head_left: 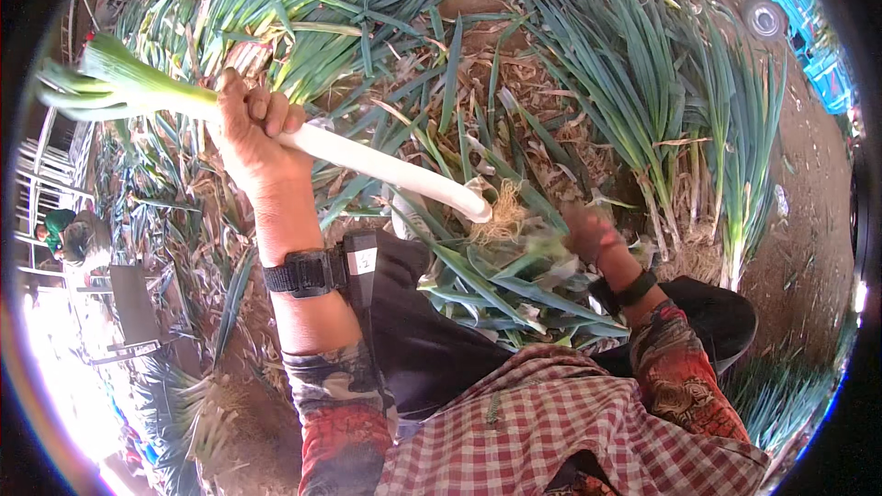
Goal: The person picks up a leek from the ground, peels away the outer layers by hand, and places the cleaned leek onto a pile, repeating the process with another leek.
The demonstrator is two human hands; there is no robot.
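Note:
My left hand [254, 133] is wrapped round a leek [386, 168], gripping the stalk where white turns to green. The leek slants across in front of me, its green leaves up at the far left and its pale, stringy roots [501, 218] toward the middle. My right hand [593, 234] is low and to the right of the roots, smeared by motion, so its fingers cannot be made out. Loose green leaves [496, 280] lie in a heap between my knees, just below the roots.
Bundles of leeks [625, 73] lie at the right, roots toward me. More leeks [266, 0] are piled at the far left. Peeled leaves and dry skins litter the ground. A blue vehicle [808, 18] stands far right; another person [60, 228] is at the left edge near metal railings.

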